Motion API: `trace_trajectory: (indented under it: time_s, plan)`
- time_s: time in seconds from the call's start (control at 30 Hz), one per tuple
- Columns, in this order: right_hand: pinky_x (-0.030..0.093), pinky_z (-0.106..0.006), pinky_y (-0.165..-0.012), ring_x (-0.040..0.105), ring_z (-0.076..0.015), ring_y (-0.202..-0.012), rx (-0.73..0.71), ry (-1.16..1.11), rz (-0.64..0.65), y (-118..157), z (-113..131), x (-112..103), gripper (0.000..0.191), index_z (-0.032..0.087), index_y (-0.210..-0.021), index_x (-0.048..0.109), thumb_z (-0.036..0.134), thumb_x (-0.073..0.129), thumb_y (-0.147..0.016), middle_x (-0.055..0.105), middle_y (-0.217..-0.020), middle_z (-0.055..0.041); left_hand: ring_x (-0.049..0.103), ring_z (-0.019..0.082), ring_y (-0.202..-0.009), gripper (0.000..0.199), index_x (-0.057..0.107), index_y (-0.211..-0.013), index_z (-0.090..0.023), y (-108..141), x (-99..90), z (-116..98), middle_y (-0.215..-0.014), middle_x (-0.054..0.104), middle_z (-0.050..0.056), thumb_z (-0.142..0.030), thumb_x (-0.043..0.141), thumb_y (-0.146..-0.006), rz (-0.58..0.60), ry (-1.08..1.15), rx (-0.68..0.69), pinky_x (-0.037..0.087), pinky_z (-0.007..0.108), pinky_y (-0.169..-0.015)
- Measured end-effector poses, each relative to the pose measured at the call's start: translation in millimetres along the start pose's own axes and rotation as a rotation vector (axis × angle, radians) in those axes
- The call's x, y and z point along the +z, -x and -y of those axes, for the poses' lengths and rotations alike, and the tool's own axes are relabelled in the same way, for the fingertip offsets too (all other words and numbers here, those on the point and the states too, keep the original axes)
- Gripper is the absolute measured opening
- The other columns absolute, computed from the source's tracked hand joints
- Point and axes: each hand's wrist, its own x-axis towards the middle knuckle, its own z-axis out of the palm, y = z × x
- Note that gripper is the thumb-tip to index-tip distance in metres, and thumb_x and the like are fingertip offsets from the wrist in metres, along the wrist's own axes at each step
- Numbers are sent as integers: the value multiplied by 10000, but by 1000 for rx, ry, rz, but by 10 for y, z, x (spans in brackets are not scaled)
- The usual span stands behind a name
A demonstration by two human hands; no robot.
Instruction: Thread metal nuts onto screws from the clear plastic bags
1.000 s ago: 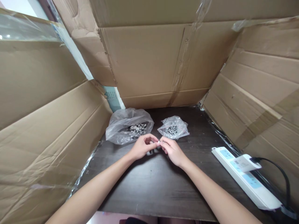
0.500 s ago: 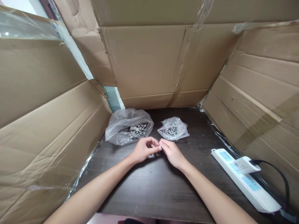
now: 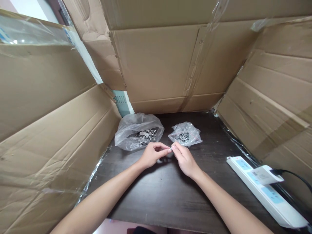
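Pinched fingertips of my left hand (image 3: 154, 154) and my right hand (image 3: 184, 158) meet above the dark table, just in front of two plastic bags. Between them is a tiny shiny metal piece (image 3: 171, 148), mostly covered by the fingers and too small to name. Behind my left hand lies a large clear bag (image 3: 124, 136), its mouth toward me, with many round silvery metal pieces (image 3: 147, 134) inside. Beyond my right hand sits a smaller zip bag (image 3: 195, 138) holding small metal parts (image 3: 183, 137) that look like screws.
Cardboard walls (image 3: 156, 65) stand behind and on both sides. A white power strip (image 3: 265, 191) lies along the right, with a white adapter (image 3: 266, 175) and black cable (image 3: 297, 177) plugged in. The dark tabletop (image 3: 156, 198) ends near the bottom of the view.
The whole view has shifted slightly, so everything sits further right. Both hands stay together at the fingertips; the fingers have turned a little around the small metal piece.
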Motion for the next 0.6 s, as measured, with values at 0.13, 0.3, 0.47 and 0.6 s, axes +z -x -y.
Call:
trace_trajectory:
  time_s: [0.13,0.3,0.47,0.6]
  plan:
    - [347,-310,-659,444,-171,-667,-8,0,0,8,10,3,338,221,-755,437,406,365,-1028,467,-690,6,573,114,-610,355,755,-895,-129,-13,11,4,-731,698,41,-475,777,-816,7,3,12,454,234,-593]
    - [317,-307,-632,426,-162,-642,-6,56,14,15,-16,25,358,224,-712,373,394,353,-1027,445,-669,11,550,122,-617,359,634,-885,-145,28,37,-47,-746,638,26,-501,645,-918,54,-132,48,428,237,-581]
    - [304,-305,-616,413,-154,-620,-67,75,41,32,-40,67,371,230,-704,340,379,324,-1043,436,-659,16,526,153,-709,330,534,-866,-172,100,54,-95,-796,599,31,-422,414,-1045,110,-454,244,411,280,-687]
    - [328,-300,-626,437,-156,-632,-126,84,27,53,-50,105,355,231,-728,353,364,316,-1055,457,-681,13,473,154,-672,371,444,-809,-195,111,65,-78,-744,525,9,-409,290,-1071,98,-514,240,383,285,-669]
